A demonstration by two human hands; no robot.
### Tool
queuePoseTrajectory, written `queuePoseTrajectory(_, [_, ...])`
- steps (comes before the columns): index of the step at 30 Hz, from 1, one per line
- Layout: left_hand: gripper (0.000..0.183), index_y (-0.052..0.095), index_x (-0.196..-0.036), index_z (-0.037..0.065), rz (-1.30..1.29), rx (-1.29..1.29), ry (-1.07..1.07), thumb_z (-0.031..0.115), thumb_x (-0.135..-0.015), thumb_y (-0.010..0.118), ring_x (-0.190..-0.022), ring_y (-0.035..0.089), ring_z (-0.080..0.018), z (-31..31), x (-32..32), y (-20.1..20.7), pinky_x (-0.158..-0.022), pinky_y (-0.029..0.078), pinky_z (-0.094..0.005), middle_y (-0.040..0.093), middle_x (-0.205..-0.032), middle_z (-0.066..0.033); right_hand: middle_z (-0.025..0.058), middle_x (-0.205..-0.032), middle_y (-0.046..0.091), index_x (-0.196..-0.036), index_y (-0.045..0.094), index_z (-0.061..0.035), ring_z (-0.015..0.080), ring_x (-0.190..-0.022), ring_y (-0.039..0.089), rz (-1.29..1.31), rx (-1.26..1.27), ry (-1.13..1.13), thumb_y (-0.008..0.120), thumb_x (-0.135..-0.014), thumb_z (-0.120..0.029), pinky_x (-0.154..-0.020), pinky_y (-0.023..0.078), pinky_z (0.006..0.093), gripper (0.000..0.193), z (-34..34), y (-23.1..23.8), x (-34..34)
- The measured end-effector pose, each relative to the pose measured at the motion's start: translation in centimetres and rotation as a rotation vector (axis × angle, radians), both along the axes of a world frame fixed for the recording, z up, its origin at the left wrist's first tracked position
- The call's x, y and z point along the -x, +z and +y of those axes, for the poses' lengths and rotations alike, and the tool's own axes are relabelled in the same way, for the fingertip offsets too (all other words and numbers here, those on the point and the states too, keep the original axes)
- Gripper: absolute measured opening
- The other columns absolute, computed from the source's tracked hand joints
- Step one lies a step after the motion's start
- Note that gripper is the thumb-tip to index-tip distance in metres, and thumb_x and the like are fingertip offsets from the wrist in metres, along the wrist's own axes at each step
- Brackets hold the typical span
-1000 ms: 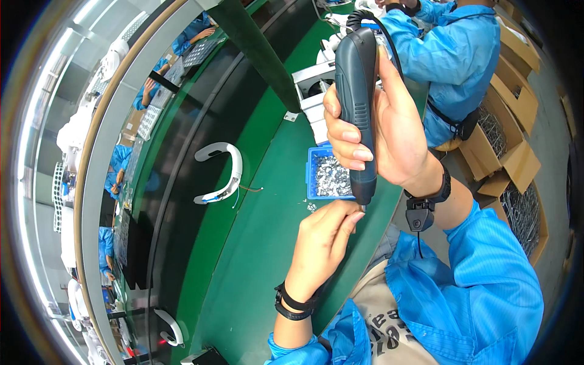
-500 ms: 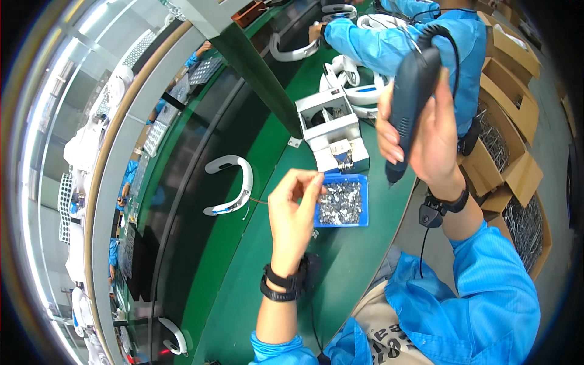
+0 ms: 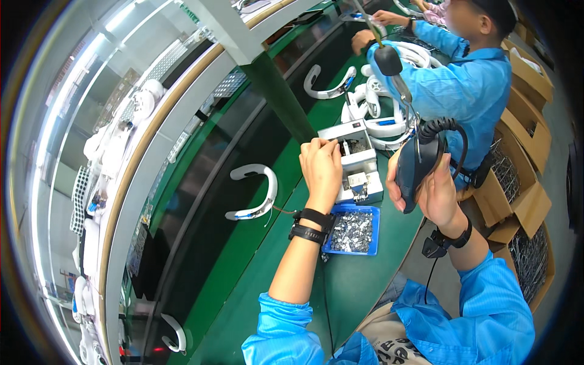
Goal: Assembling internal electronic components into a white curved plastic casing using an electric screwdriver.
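In my right hand is a black electric screwdriver, its coiled cord looping from the top; the fingers wrap round its body, tip pointing down. My left hand is at the left side of a whitish box-shaped screw feeder, its fingers bent together at the upper edge. Whatever those fingertips pinch, if anything, is hidden. Just below the feeder, near my left wrist, stands a blue tray of small metal pieces. On the green table to the left lies a white curved, U-shaped housing with a thin wire.
A green post rises behind the feeder. Beyond it are piled white housings and a co-worker in a blue jacket. Open cardboard boxes stand at the right. A dark conveyor belt runs along the left.
My left hand has moved from over the blue tray up to the feeder. The screwdriver in my right hand appears lower. The view has shifted, showing more of the co-worker.
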State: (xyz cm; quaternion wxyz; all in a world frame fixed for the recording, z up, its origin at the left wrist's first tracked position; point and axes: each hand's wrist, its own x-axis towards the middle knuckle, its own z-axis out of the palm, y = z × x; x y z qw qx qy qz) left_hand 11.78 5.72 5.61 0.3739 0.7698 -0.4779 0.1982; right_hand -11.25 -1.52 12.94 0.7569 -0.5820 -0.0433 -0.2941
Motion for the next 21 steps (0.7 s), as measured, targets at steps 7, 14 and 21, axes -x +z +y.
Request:
queuePoseTrajectory(7, [0.015,0.076,-0.096,0.0,0.132,0.11,-0.023,0.014,-0.091,0.075,-0.099,0.06,-0.0315,1.3,0.7,1.0,-0.088,0.048,-0.0426,0.068,-0.098,-0.0114,0.0088,-0.08,0.067,-0.111,0.064,0.0027,0.0124,-0.066,0.063,0.088,0.097,-0.023,0.032,-0.1,-0.082,-0.06,0.05,0.0241,0.091,1.6,-0.5,-1.4])
queuePoseTrajectory(14, [0.031,0.065,-0.083,-0.001,0.458,0.199,-0.062,0.021,-0.105,0.068,-0.072,0.048,-0.004,11.0,3.1,4.7,-0.062,0.039,-0.0256,0.061,-0.077,0.0015,0.0031,-0.111,0.061,-0.131,0.055,-0.0003,0.0094,-0.096,0.059,0.09,0.245,0.075,0.068,-0.105,-0.029,-0.088,0.05,0.0266,0.041,2.0,-1.6,-2.9])
queuePoseTrajectory(21, [0.017,0.065,-0.115,-0.001,0.751,0.363,0.025,0.012,-0.108,0.057,-0.086,0.061,-0.012,23.7,9.3,5.7,-0.079,0.048,-0.0279,0.068,-0.096,-0.0059,0.0072,-0.109,0.062,-0.131,0.057,0.0007,0.0155,-0.101,0.058,0.248,0.443,-0.035,0.073,-0.099,-0.023,-0.094,0.048,0.0321,0.043,3.7,-4.8,-4.5])
